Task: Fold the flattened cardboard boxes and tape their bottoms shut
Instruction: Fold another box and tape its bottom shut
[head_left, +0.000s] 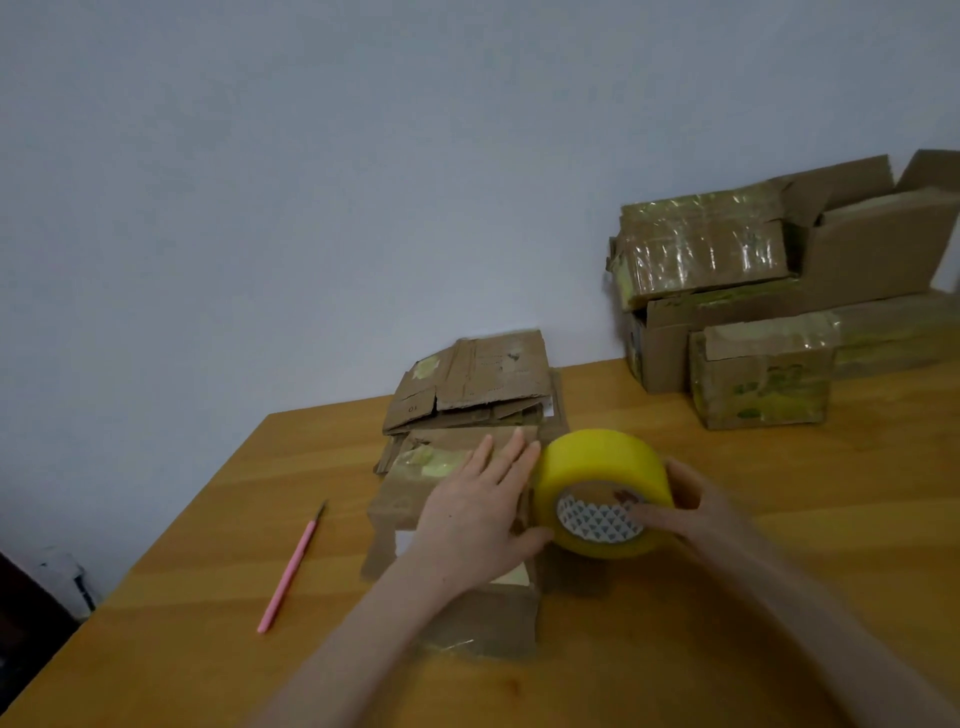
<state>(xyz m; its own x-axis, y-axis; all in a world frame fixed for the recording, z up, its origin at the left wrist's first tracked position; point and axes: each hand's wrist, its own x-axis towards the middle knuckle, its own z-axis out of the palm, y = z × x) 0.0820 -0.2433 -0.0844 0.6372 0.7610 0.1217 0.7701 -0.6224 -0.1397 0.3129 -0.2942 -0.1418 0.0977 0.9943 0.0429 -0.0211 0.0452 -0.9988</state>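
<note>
The cardboard box (483, 618) sits mid-table under the left hand (478, 514), whose fingers (511, 454) lie straight and slightly spread, pressing its top flat. It is worn corrugated board, probably light, stiff on the panels and springy at the flaps, so best held down beside the seam. The right hand (691, 512) curls its fingers round a glossy yellow tape roll (597, 467) at the box's right edge. Flattened boxes (478, 374) lie behind, a pink craft knife (293, 566) to the left and taped boxes (758, 374) at the far right of the wooden table (753, 597).

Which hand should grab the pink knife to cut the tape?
Left. The pink knife lies left of the box, nearest the left hand, whose fingers rest flat; the right hand grips the tape roll.
</note>
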